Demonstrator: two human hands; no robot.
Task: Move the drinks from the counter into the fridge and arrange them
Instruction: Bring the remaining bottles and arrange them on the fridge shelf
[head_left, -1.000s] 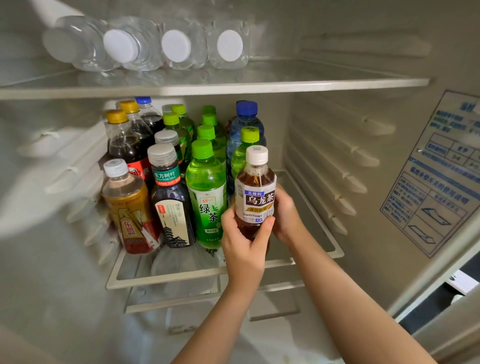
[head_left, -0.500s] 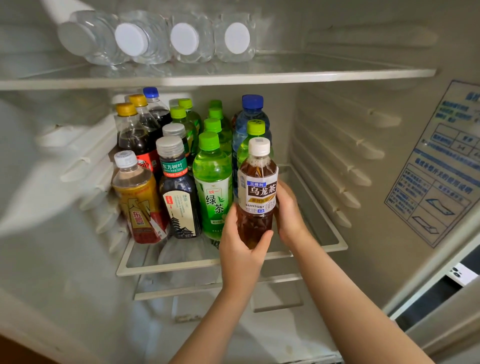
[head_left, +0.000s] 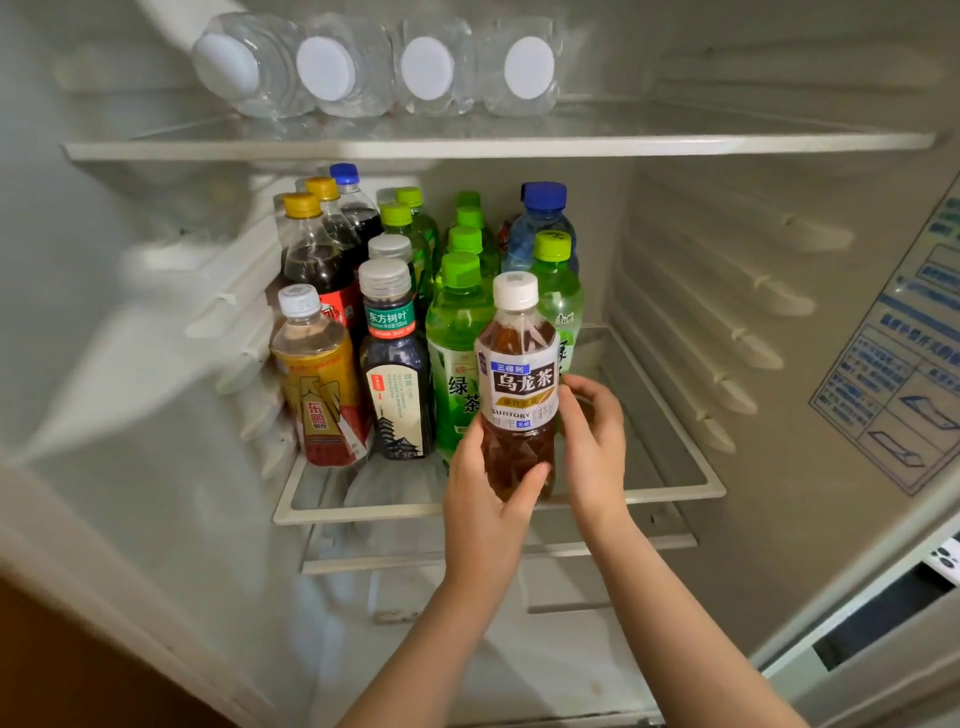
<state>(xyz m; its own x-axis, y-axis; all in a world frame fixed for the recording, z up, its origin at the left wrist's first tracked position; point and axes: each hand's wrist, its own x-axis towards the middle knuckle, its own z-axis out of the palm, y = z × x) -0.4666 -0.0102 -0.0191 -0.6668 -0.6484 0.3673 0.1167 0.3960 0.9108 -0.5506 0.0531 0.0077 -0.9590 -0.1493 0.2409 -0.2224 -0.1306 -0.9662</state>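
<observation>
— How are your arms set?
— Both forearms reach up side by side into the fridge. My left hand wraps the lower part of the oolong tea bottle, thumb across its front. My right hand curls against its right side at label height.
— And the bottle?
— Upright between my hands, white cap up, at the front edge of the middle shelf. Whether its base rests there I cannot tell.
— What's around it?
— Just left of my left hand stands a green tea bottle, then a dark bottle, then a yellow bottle. A blue-capped bottle stands beyond my right hand.
</observation>
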